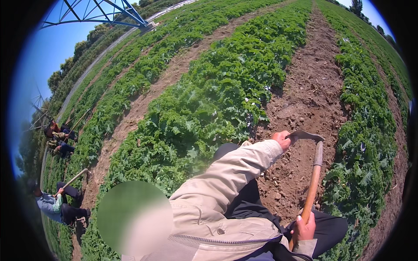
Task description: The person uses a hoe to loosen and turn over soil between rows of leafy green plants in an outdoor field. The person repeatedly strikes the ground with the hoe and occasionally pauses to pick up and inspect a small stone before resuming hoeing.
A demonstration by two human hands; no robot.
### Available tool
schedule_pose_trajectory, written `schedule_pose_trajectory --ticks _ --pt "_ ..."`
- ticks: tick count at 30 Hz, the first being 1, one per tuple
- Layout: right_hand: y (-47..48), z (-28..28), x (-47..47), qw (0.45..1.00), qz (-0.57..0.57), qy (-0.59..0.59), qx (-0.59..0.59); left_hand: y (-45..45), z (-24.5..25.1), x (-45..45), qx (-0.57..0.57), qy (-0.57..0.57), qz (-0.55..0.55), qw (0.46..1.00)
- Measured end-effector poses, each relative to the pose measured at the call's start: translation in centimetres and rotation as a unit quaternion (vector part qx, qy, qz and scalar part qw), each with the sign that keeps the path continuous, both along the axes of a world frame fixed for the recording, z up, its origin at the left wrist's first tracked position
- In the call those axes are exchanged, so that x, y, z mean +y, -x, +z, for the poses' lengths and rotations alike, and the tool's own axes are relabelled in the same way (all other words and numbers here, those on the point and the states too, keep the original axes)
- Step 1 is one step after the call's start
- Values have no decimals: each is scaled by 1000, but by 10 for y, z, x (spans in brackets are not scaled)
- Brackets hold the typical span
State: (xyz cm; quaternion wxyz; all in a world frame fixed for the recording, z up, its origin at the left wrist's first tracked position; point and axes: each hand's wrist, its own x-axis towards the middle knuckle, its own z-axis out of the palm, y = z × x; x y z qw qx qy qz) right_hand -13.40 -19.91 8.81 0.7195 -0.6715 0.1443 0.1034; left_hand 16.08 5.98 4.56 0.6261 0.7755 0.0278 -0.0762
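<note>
A hoe with a wooden handle lies across the space between my two hands, over the bare soil. My left hand is closed at the outer end of its curved metal blade; whether the fingers also hold something small cannot be told. Lower in the view, my right hand grips the wooden handle, thumb laid along it. A grey metal socket joins blade and handle. My beige sleeve reaches over one dark-trousered bent knee, while my right hand is beside the other.
Curly kale rows flank the furrow of dry brown soil. At the left, a co-worker holds a long-handled tool, with several more people farther off. A blue steel truss stands at the field's upper left.
</note>
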Motion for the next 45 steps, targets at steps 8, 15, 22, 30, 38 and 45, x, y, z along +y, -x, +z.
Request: schedule_pose_trajectory --ticks 8,15,22,30,38,45 --pt "1 2 2 1000 2 -3 -5 -7 -5 11 28 70 -23 997" --pt "-2 13 3 1000 24 3 -14 -1 6 5 45 93 -4 995" --pt "-4 -6 -6 999 33 -2 -6 13 33 7 66 10 18 998" --pt "-3 -30 -19 999 43 -17 0 -2 12 4 -29 -63 7 998" --pt "-5 -13 -15 998 60 10 -2 -2 2 3 -18 -34 19 999" --pt "-4 -28 -19 998 63 6 -11 1 -2 5 -47 17 32 998"
